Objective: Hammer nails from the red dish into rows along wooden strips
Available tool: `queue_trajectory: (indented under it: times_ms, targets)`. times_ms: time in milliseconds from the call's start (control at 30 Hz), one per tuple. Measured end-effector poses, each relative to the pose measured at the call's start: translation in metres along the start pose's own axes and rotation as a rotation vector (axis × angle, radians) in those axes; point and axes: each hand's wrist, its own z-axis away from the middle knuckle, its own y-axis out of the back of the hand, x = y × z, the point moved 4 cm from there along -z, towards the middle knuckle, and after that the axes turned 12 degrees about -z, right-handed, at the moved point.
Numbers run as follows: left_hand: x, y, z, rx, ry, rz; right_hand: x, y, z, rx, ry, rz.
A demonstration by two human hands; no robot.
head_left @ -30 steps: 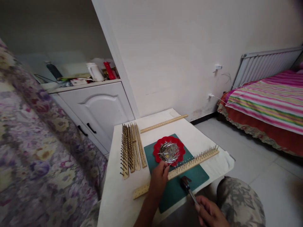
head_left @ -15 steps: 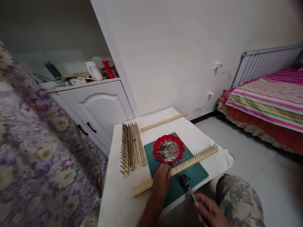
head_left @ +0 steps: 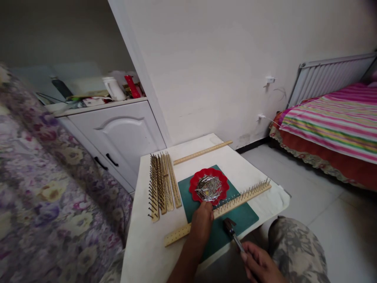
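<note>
My right hand (head_left: 260, 262) is closed round the handle of a hammer (head_left: 231, 229), whose head hangs low over the green mat (head_left: 246, 214). A long wooden strip (head_left: 178, 234) lies across the mat, with rows of holes at its left end and upright nails along its right part. Over the strip's middle is my left hand (head_left: 203, 220), its fingers bent and pressed together near the first nails. What those fingertips hold, if anything, is hidden. Just beyond them a red scalloped bowl (head_left: 194, 181) contains many loose silver nails (head_left: 209, 188).
Several wooden strips (head_left: 176, 192), some studded with dark nails (head_left: 153, 188), lie at the table's left. Another strip (head_left: 203, 152) lies along the back of the white table (head_left: 147, 243). A cabinet (head_left: 123, 137) and floral curtain (head_left: 59, 188) stand left, a bed (head_left: 330, 125) right.
My left hand has shifted slightly towards the bowl, its fingertips now at the rim. The hammer stays almost in place in my right hand. The view has moved a little.
</note>
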Motion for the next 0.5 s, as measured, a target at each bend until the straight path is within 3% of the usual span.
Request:
queue_trajectory:
  times_ms: [133, 500]
  targets:
    - [-0.001, -0.002, -0.005, -0.002, 0.0, 0.006, -0.003, -0.001, 0.001, -0.008, -0.008, 0.014]
    - [-0.01, -0.014, -0.003, 0.134, 0.053, 0.259, -0.022, -0.008, 0.008, 0.018, 0.034, 0.031]
